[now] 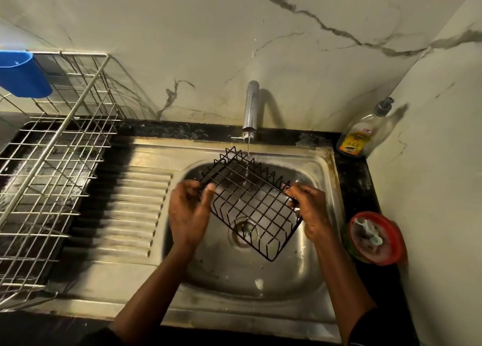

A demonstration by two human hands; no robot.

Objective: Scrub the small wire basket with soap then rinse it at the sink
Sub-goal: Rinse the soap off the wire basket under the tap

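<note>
The small black wire basket [250, 202] is held over the bowl of the stainless steel sink [234, 280], tilted so that its grid bottom faces the camera. Its left edge is pinched by the left hand [191, 210] between the thumb and the curled fingers, though that hand is somewhat blurred. Its right corner is gripped by the right hand [307, 210], whose fingers are curled round the wire. The far, zigzag-topped side of the basket is raised toward the chrome tap [251, 110], and a thin stream of water [248, 147] is seen falling from the spout onto the grid. The round drain [243, 232] is visible through the wires below.

To the left of the bowl, the ridged steel draining board [130, 210] is found, and beyond it a large silver wire dish rack [52, 163] is set on a dark tray. A blue plastic holder [23, 74] is hung on the rack's far upper rail.

On the black counter [357, 183] to the right, a clear pump bottle with a yellow label [362, 134] is stood in the corner, and a round red tub [375, 238] holding a scrub pad is placed nearer the front. The sink is backed by a pale marble-patterned wall [313, 58].
</note>
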